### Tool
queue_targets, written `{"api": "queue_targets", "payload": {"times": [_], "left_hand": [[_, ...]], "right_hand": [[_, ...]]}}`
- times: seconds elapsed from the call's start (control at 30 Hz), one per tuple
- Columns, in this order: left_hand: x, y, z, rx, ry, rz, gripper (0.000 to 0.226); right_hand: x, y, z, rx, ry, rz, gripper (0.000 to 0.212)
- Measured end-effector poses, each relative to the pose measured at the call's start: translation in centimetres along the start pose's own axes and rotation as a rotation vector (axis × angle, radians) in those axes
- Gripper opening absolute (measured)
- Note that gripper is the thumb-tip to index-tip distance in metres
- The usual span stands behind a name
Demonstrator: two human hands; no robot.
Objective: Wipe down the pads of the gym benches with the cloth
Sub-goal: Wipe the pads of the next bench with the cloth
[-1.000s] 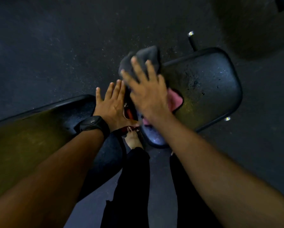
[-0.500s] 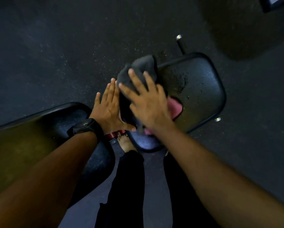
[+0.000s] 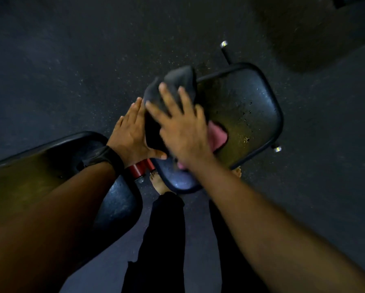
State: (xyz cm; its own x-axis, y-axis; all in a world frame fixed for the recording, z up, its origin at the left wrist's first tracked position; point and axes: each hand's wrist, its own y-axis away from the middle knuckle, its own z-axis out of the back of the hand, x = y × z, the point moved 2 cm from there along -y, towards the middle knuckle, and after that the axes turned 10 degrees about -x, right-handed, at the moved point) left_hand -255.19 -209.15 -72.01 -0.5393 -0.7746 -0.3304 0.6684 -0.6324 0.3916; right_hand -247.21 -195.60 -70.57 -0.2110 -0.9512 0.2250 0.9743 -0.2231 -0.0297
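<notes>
A black seat pad (image 3: pixel 247 115) of a gym bench lies in the middle right, with small droplets on it. My right hand (image 3: pixel 181 127) lies flat with spread fingers on a dark grey cloth (image 3: pixel 175 85) at the pad's left edge. A pink cloth (image 3: pixel 217 134) shows under and beside that hand. My left hand (image 3: pixel 131 132), a black watch on its wrist, rests with straight fingers against the left side of the grey cloth. A second black pad (image 3: pixel 76 149) runs to the lower left under my left forearm.
Dark speckled rubber floor (image 3: pixel 71 60) surrounds the bench. Red frame parts (image 3: pixel 139 168) join the two pads. Black bench feet with metal caps (image 3: pixel 225 45) stick out at the back and right. My legs in black trousers and a bare foot (image 3: pixel 160 185) stand below the seat pad.
My right hand with the cloth has slid slightly to the left over the seat pad's edge. My left hand has stayed beside it. The camera view has shifted a little.
</notes>
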Motion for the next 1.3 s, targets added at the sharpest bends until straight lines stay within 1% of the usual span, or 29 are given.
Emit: {"api": "queue_targets", "payload": {"times": [0.03, 0.1, 0.13, 0.17, 0.2, 0.23, 0.3, 0.37, 0.4, 0.47, 0.53, 0.57, 0.6, 0.63, 0.7, 0.73, 0.77, 0.8, 0.87, 0.9, 0.97, 1.03, 1.07, 1.13, 1.2, 1.27, 1.3], "left_hand": [[0.1, -0.2, -0.1, -0.012, 0.004, 0.002, 0.157], [0.1, -0.3, 0.1, -0.014, 0.007, 0.011, 0.158], [0.1, -0.2, 0.2, -0.016, 0.01, 0.014, 0.157], [0.0, -0.2, 0.5, -0.028, 0.016, 0.013, 0.153], [0.0, -0.2, 0.6, -0.042, 0.021, 0.012, 0.15], [0.0, -0.2, 0.6, -0.049, 0.024, 0.013, 0.146], [0.0, -0.3, 0.5, -0.044, 0.031, 0.03, 0.138], [0.0, -0.4, 0.5, -0.048, 0.049, 0.036, 0.128], [0.1, -0.4, 0.4, -0.059, 0.052, 0.03, 0.12], [0.3, -0.5, 0.4, -0.087, 0.042, 0.032, 0.11], [-0.1, -0.6, 0.4, -0.101, 0.033, 0.027, 0.111], [-0.4, -0.7, 0.3, -0.099, 0.029, 0.026, 0.113], [-0.8, -0.6, 0.1, -0.098, 0.029, 0.032, 0.113], [-1.3, -0.6, 0.0, -0.104, 0.036, 0.043, 0.111], [-1.9, -0.4, -0.2, -0.127, 0.066, 0.065, 0.105], [-2.1, -0.3, -0.3, -0.134, 0.077, 0.075, 0.103], [-2.3, -0.4, -0.4, -0.135, 0.081, 0.085, 0.101], [-2.3, -0.5, -0.4, -0.135, 0.08, 0.095, 0.1], [-2.3, -0.8, -0.4, -0.129, 0.065, 0.1, 0.099], [-2.2, -0.9, -0.4, -0.128, 0.056, 0.101, 0.097], [-2.3, -1.0, -0.4, -0.136, 0.035, 0.087, 0.091], [-2.5, -1.1, -0.4, -0.157, 0.022, 0.069, 0.087], [-2.7, -1.1, -0.4, -0.166, 0.023, 0.065, 0.086], [-3.3, -1.4, -0.2, -0.17, 0.026, 0.07, 0.086], [-4.1, -1.7, 0.0, -0.161, -0.001, 0.063, 0.087], [-4.9, -2.1, 0.2, -0.153, -0.026, 0.04, 0.088], [-5.3, -2.2, 0.2, -0.146, -0.033, 0.038, 0.089]], "right_hand": [[-1.9, -1.5, 0.5, -0.013, 0.024, -0.064, 0.071], [-5.3, -1.9, 1.7, -0.095, 0.032, -0.347, 0.07], [-5.9, -0.7, 2.1, -0.141, 0.021, -0.479, 0.069], [-5.5, 1.2, 2.3, -0.171, 0.03, -0.566, 0.068], [-4.2, 3.6, 2.0, -0.175, 0.041, -0.601, 0.069], [-2.2, 6.0, 1.5, -0.16, 0.035, -0.602, 0.07], [2.1, 9.2, 0.1, -0.152, -0.013, -0.524, 0.071], [4.9, 8.8, -0.9, -0.155, -0.056, -0.41, 0.067], [5.4, 7.6, -1.1, -0.132, -0.082, -0.358, 0.065], [4.1, 4.2, -0.8, -0.095, -0.076, -0.22, 0.061], [0.4, 1.2, -0.1, -0.082, -0.017, -0.133, 0.064], [-1.9, 0.1, 0.3, -0.088, 0.014, -0.16, 0.067], [-4.0, -0.2, 0.8, -0.108, 0.032, -0.249, 0.07], [-5.5, 0.2, 1.3, -0.143, 0.028, -0.38, 0.072], [-5.3, 3.2, 1.7, -0.223, 0.022, -0.627, 0.07], [-3.6, 5.2, 1.5, -0.238, 0.02, -0.707, 0.07], [-1.4, 7.2, 0.9, -0.226, 0.0, -0.737, 0.071], [1.1, 8.7, 0.2, -0.202, -0.027, -0.724, 0.072], [4.5, 9.5, -0.6, -0.157, -0.083, -0.621, 0.072], [4.8, 8.6, -0.7, -0.159, -0.113, -0.568, 0.068], [2.4, 5.4, -0.3, -0.141, -0.133, -0.463, 0.066], [-1.8, 2.0, 0.5, -0.097, -0.056, -0.318, 0.076], [-3.9, 0.6, 1.1, -0.077, -0.03, -0.296, 0.079], [-7.8, -0.5, 2.0, -0.096, 0.005, -0.376, 0.079], [-9.1, 1.3, 2.5, -0.152, 0.006, -0.558, 0.077], [-7.6, 5.0, 2.4, -0.186, 0.014, -0.774, 0.076], [-6.0, 6.9, 2.2, -0.184, -0.004, -0.843, 0.076]]}}
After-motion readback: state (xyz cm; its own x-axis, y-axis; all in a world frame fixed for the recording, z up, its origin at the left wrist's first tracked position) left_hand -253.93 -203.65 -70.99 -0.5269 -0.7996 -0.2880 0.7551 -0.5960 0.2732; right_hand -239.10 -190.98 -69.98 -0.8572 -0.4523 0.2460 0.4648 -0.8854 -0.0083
